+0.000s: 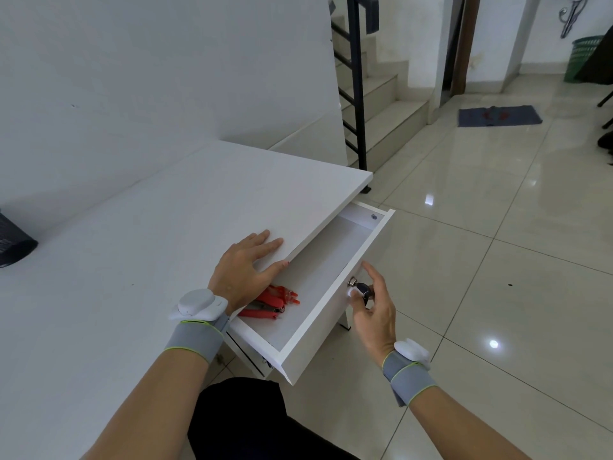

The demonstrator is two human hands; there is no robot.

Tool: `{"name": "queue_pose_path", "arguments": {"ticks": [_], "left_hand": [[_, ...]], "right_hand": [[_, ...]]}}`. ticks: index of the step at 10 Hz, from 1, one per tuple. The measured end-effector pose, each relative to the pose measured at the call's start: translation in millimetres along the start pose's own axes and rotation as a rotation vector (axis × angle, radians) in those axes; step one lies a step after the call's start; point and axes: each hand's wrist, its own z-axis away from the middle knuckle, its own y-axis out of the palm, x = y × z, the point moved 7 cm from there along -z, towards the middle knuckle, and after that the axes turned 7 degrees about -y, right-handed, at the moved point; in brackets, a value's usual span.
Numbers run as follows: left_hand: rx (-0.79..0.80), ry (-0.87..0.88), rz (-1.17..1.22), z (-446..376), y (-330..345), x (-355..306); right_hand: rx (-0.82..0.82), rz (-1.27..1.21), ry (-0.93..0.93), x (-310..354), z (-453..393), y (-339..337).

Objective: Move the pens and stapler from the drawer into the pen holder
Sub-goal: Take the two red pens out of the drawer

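Drawer [331, 287] is pulled out under the tabletop [139, 247] edge, interior mostly bare white. Red pens [270, 302] lie bunched at its near-left end, partly hidden under the left wrist; count not readable. Something greyish sits among them, can't say whether it's the stapler. Dark mesh pen holder [13, 240] is at the far left of the tabletop, cut off by the frame edge, well apart from the drawer.

Left hand [247, 270]: palm down, fingers spread flat on the tabletop edge above the drawer, thumb at the lip, holding nothing. White sensor and grey band on the wrist.

Right hand [373, 310]: at the drawer front, thumb and fingers loosely curled around the dark key [363, 290] in the lock. Contact with the key is hard to make out; index finger raised, touching the front panel's top edge.
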Motion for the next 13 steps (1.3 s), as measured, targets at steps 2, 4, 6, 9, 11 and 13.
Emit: {"name": "queue_pose_path", "arguments": {"ticks": [2, 4, 6, 9, 11, 13], "left_hand": [[0.006, -0.002, -0.007, 0, 0, -1], [0.012, -0.008, 0.000, 0, 0, -3], [0.007, -0.011, 0.005, 1, -1, -3], [0.009, -0.009, 0.016, 1, -2, -2], [0.008, -0.013, 0.010, 1, -2, -1], [0.005, -0.011, -0.007, 1, -1, -1]], "right_hand": [[-0.010, -0.002, 0.015, -1, 2, -4], [-0.020, -0.006, 0.024, 1, 5, -6], [-0.051, -0.027, 0.113, 2, 6, -7], [-0.128, 0.172, -0.114, 49, -13, -9], [0.201, 0.389, -0.291, 92, -34, 33], [0.887, 0.926, -0.220, 77, -28, 86]]}}
